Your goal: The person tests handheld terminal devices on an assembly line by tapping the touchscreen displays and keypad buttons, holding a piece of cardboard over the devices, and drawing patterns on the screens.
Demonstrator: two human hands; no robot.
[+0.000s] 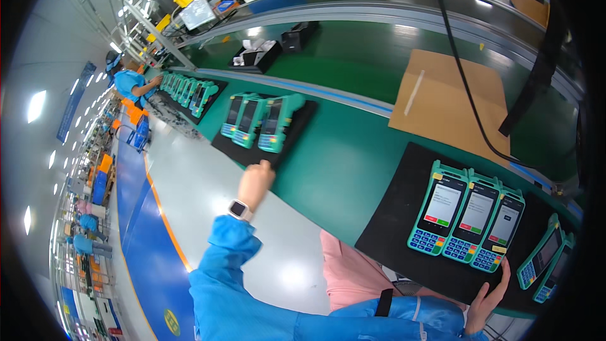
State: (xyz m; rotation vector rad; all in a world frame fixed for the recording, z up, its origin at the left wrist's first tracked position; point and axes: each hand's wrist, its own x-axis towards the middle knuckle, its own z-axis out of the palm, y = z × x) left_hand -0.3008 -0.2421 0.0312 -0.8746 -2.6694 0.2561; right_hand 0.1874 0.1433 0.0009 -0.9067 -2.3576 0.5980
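My left hand (256, 184) is closed at the near edge of a black mat (278, 156), its fingertips on that edge. Three handheld payment terminals in green frames, such as the nearest one (271, 127), lie on this mat. Over on the right, my right hand (487, 298) has its thumb and fingers apart, beside the lower end of a payment terminal (502, 230). That terminal lies in a row of three with lit screens, next to a middle one (475, 221) and a left one (437, 208), on another black mat (385, 221).
Two more terminals (543, 256) lie at the far right. Beyond the mats are a cardboard sheet (435, 98), a hanging black cable (451, 38) and a black bin of white pieces (255, 57). Further left, a person in blue (129, 82) stands by another mat of terminals (189, 93).
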